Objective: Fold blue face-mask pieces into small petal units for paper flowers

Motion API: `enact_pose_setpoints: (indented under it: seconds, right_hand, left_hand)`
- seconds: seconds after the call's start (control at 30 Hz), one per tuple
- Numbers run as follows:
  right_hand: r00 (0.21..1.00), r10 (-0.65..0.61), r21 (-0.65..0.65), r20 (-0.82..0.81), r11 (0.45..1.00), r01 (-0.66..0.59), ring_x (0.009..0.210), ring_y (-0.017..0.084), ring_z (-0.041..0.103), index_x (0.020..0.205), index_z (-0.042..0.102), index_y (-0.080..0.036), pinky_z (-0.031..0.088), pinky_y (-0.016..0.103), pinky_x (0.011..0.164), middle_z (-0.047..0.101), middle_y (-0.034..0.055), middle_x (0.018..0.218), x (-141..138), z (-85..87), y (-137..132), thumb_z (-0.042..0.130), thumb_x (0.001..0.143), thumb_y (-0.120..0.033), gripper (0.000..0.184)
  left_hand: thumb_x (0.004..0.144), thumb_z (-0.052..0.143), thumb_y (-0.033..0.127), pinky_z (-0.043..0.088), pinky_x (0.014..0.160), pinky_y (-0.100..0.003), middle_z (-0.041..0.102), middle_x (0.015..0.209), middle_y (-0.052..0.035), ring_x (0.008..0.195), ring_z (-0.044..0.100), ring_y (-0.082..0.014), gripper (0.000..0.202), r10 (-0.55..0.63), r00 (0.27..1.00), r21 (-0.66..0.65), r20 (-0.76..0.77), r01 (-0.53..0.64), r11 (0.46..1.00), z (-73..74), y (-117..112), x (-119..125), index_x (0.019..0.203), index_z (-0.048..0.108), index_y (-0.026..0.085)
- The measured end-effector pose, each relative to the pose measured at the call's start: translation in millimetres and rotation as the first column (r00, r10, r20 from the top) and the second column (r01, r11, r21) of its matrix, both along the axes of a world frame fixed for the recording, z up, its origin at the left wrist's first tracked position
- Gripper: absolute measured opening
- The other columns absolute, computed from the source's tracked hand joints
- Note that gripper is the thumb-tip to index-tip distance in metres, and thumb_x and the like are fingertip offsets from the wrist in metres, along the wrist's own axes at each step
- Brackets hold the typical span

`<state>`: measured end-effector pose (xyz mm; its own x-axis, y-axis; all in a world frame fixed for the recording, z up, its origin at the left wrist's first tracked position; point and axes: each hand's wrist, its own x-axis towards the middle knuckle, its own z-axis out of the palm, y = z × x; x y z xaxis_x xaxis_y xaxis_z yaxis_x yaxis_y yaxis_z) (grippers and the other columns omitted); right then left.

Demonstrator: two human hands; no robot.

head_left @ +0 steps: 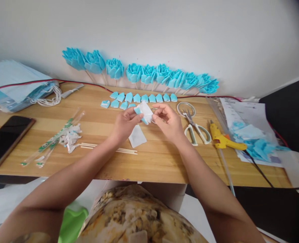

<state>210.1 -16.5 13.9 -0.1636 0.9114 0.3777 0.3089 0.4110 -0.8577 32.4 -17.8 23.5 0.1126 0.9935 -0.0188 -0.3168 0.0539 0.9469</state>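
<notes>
Between my two hands is a small piece of white and blue fabric [144,112], its blue edge folded over at the left. My left hand [126,123] pinches its left side between thumb and fingers. On its right edge, the thumb and fingertips of my right hand [168,122] are closed. A flat white fabric square [137,136] lies on the table just below the hands. Behind them, small blue folded petals [137,98] stand in rows. Thin wooden sticks [126,151] lie by my left forearm.
Blue fabric flowers [148,74] on sticks lean against the wall. To the right are scissors [197,130], a tape roll [186,109], a yellow glue gun [221,138] and blue scraps [255,141]. On the left lie a phone [9,140], plastic wrappers [55,138] and a bag of masks [18,84].
</notes>
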Motion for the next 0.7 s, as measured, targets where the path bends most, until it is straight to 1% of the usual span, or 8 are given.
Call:
enact_pose_setpoints:
  seconds: [0.07, 0.17, 0.27, 0.33, 0.4, 0.53, 0.63, 0.7]
  right_hand:
    - [0.999, -0.035, 0.059, 0.042, 0.998, 0.032, 0.076, 0.015, 0.063, 0.116, 0.062, -0.027, 0.054, 0.033, 0.077, 0.066, -0.0020, 0.082, 2, 1.0, 0, 0.059, 0.090, -0.023, 0.027]
    - [0.976, -0.094, 0.250, 0.195, 0.967, 0.043, 0.090, 0.019, 0.066, 0.123, 0.061, -0.029, 0.055, 0.038, 0.086, 0.071, 0.0020, 0.097, 7, 2.8, 3, 0.056, 0.090, -0.017, 0.036]
    - [0.919, -0.101, 0.438, 0.382, 0.895, -0.083, 0.115, 0.026, 0.062, 0.133, 0.055, -0.032, 0.050, 0.048, 0.101, 0.069, 0.0055, 0.122, 9, 2.9, 6, 0.057, 0.088, -0.010, 0.050]
    - [0.887, -0.094, 0.491, 0.453, 0.856, -0.160, 0.125, 0.027, 0.057, 0.135, 0.051, -0.033, 0.045, 0.052, 0.108, 0.064, 0.0054, 0.134, 7, 0.8, 7, 0.057, 0.087, -0.007, 0.056]
    - [0.874, -0.099, 0.513, 0.476, 0.839, -0.184, 0.129, 0.027, 0.054, 0.134, 0.051, -0.034, 0.044, 0.053, 0.110, 0.061, 0.0043, 0.138, 4, -2.7, 7, 0.056, 0.086, -0.004, 0.057]
    - [0.879, -0.113, 0.533, 0.463, 0.828, -0.174, 0.129, 0.027, 0.054, 0.116, 0.061, -0.033, 0.045, 0.052, 0.109, 0.062, 0.0024, 0.134, 0, -10.4, 8, 0.057, 0.087, -0.004, 0.041]
    - [0.904, -0.089, 0.519, 0.419, 0.840, -0.158, 0.124, 0.026, 0.057, 0.100, 0.067, -0.031, 0.048, 0.050, 0.103, 0.066, 0.0023, 0.126, 0, -12.9, 9, 0.064, 0.091, -0.015, 0.018]
    - [0.931, -0.077, 0.500, 0.356, 0.858, -0.121, 0.120, 0.026, 0.059, 0.095, 0.069, -0.029, 0.050, 0.047, 0.099, 0.067, 0.0034, 0.123, 1, -12.9, 9, 0.066, 0.092, -0.022, 0.009]
  left_hand:
    - [0.071, 0.084, 0.022, 0.052, 0.073, -0.029, 0.074, 0.076, -0.0009, 0.075, 0.067, -0.0166, 0.015, 0.012, 1.000, -0.010, -0.010, -0.012, 1.000, -1.0, 1, -1, 0.081, 0.074, 0.017]
    - [0.074, 0.081, 0.020, 0.053, 0.074, -0.029, 0.076, 0.079, -0.0021, 0.075, 0.068, -0.0160, 0.014, 0.011, 1.000, -0.053, 0.020, -0.010, 0.999, -5.3, 5, -4, 0.086, 0.075, 0.016]
    - [0.075, 0.080, 0.020, 0.054, 0.077, -0.030, 0.077, 0.084, -0.0029, 0.076, 0.069, -0.0154, 0.016, -0.015, 0.993, -0.107, 0.118, 0.028, 0.994, -9.0, 8, -7, 0.091, 0.076, 0.016]
    - [0.075, 0.080, 0.021, 0.055, 0.079, -0.030, 0.078, 0.088, -0.0032, 0.078, 0.070, -0.0151, 0.019, -0.044, 0.983, -0.127, 0.178, 0.067, 0.990, -9.7, 9, -7, 0.093, 0.077, 0.017]
    - [0.074, 0.082, 0.023, 0.055, 0.080, -0.030, 0.079, 0.089, -0.0034, 0.079, 0.070, -0.0152, 0.022, -0.070, 0.975, -0.130, 0.211, 0.099, 0.987, -9.5, 7, -6, 0.094, 0.077, 0.017]
    - [0.070, 0.085, 0.025, 0.055, 0.079, -0.030, 0.079, 0.089, -0.0035, 0.078, 0.070, -0.0155, 0.026, -0.101, 0.969, -0.109, 0.227, 0.128, 0.986, -11.0, 6, -4, 0.093, 0.078, 0.016]
    - [0.067, 0.088, 0.028, 0.055, 0.078, -0.030, 0.079, 0.090, -0.0034, 0.078, 0.069, -0.0158, 0.029, -0.087, 0.973, -0.097, 0.214, 0.110, 0.989, -15.5, 7, -4, 0.092, 0.079, 0.017]
    - [0.066, 0.089, 0.031, 0.055, 0.080, -0.032, 0.079, 0.091, -0.0037, 0.080, 0.070, -0.0167, 0.032, -0.072, 0.980, -0.089, 0.184, 0.089, 0.992, -18.8, 8, -3, 0.093, 0.079, 0.017]
